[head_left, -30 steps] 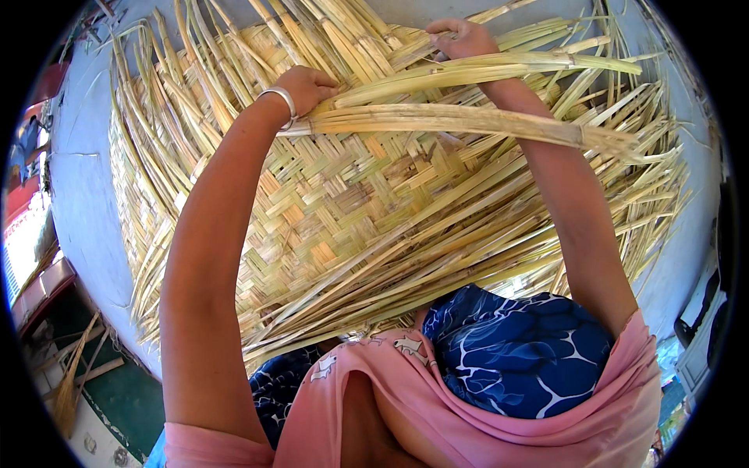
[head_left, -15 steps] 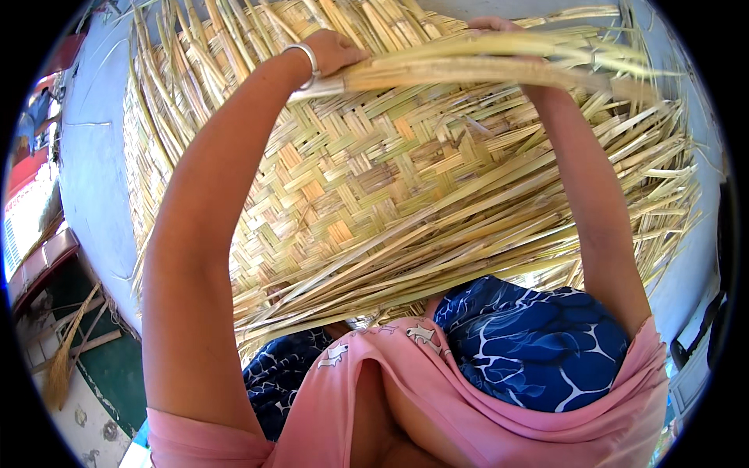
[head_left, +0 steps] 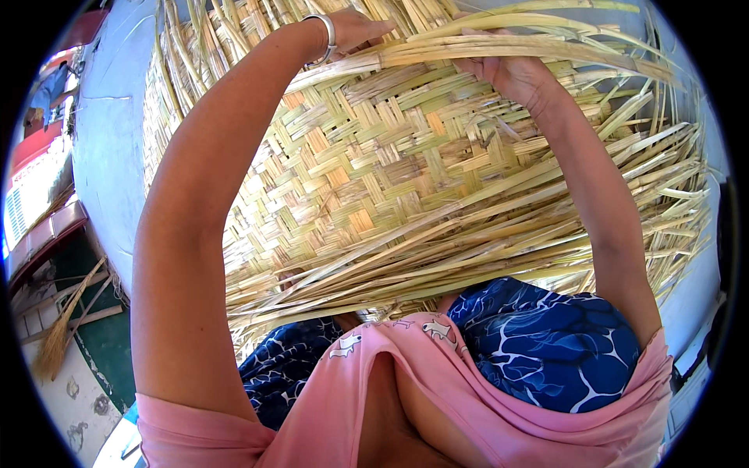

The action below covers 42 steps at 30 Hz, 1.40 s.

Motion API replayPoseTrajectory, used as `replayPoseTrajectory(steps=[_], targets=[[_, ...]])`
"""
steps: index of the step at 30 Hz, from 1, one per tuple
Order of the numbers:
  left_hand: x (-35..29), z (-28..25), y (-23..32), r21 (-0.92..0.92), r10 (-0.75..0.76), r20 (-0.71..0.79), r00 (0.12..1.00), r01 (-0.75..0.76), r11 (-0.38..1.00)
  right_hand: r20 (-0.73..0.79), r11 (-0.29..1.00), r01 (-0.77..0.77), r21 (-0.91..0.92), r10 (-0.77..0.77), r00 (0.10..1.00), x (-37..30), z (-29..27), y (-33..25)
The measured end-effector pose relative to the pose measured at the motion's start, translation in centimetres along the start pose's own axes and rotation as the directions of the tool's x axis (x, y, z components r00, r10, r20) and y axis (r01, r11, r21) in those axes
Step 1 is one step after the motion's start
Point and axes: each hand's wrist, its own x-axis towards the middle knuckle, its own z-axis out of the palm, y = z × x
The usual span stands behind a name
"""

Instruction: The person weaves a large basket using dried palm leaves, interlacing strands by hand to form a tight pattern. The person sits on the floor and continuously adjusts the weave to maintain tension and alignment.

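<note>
A large mat [head_left: 343, 168] of split cane or reed strips, woven in a slanting pattern, lies spread before me. Across its far part runs a bundle of long pale strips [head_left: 577, 48], its loose ends fanning out to the right. My right hand [head_left: 511, 72] grips this bundle from below, fingers curled around it. At the bundle's left part is my left hand [head_left: 355, 33], a silvery bangle on its wrist. Its fingers are bent and pressed together against the far strips; what they pinch is hidden.
Unwoven strip ends [head_left: 655, 187] stick out to the right and along the near edge. Other strips [head_left: 195, 47] stand out at the far left. A pale blue floor [head_left: 105, 148] surrounds the mat. A straw broom [head_left: 56, 343] lies at the lower left, by a dark red box-like thing [head_left: 51, 242].
My right hand has come nearer and grips the bundle from below. My left hand has moved slightly right and away from me. The bundle's waving ends have settled and sit farther off.
</note>
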Motion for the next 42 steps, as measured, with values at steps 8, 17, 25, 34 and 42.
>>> replayPoseTrajectory(steps=[8,17,25,34,42], targets=[[-0.2,0.3,-0.5,0.433,0.028,0.115,0.993,-0.075,0.898,0.063,0.988,-0.053,-0.142,0.063,0.996,0.4,-1.4,1.8],[-0.6,1.7,-1.5,0.112,0.076,-0.034,0.997,-0.072,0.991,-0.146,0.993,0.002,-0.116,-0.019,0.989,0.0,-0.2,-1.4],[-0.7,0.9,-2.3,0.115,0.112,0.034,0.993,-0.116,0.987,-0.195,0.885,0.254,-0.391,-0.349,0.916,2.2,2.2,-1.9],[-1.3,1.3,-3.1,0.135,0.161,-0.079,0.984,-0.150,0.979,-0.499,0.986,0.037,0.165,0.051,0.865,3.5,-0.4,0.2],[-1.0,1.1,-3.3,0.033,0.140,-0.105,0.985,-0.138,0.990,-0.334,0.985,0.170,0.036,-0.149,0.931,2.8,0.6,-1.2]])
